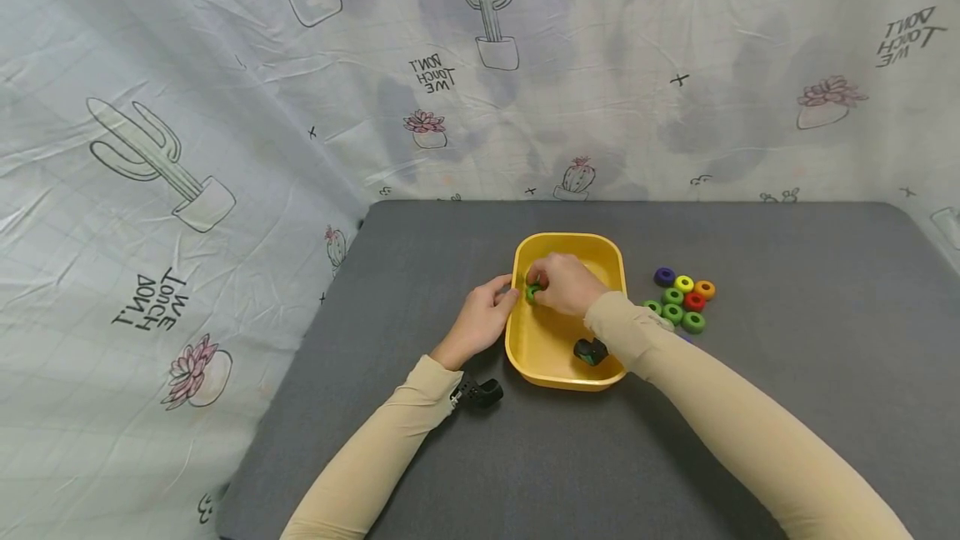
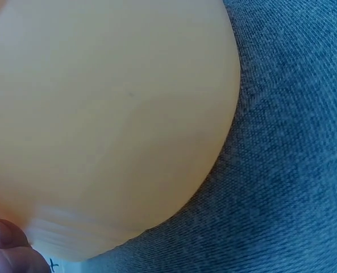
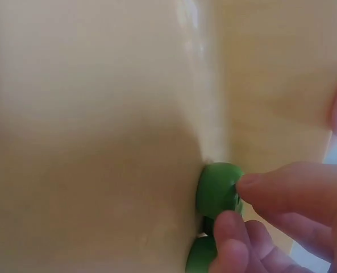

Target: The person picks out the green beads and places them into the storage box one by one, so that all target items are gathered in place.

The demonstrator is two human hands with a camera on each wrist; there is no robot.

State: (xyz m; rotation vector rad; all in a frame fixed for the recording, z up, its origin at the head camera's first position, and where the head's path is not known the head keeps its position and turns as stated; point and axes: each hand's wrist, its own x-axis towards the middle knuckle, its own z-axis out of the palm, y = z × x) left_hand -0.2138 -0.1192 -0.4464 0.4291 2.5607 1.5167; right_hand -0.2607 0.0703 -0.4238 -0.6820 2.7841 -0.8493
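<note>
A yellow plastic bin [image 1: 547,369] stands on the grey table. Inside it, by the left wall, my right hand [image 1: 567,283] pinches a green ring [image 3: 216,190] between thumb and fingertips. Just below that in the right wrist view is a second green ring [image 3: 201,257], partly covered by the fingers. My left hand [image 1: 483,317] rests against the outside of the bin's left wall, fingers fairly straight. The left wrist view shows mostly the bin's outer wall [image 2: 117,114], with fingertips [image 2: 12,250] at the lower left corner.
Right of the bin lies a loose group of rings: dark blue [image 1: 664,277], yellow [image 1: 683,283], orange [image 1: 704,289], red [image 1: 694,302] and several green [image 1: 693,322]. My right sleeve [image 1: 697,382] hides part of the group. A patterned curtain [image 1: 615,90] hangs behind the table.
</note>
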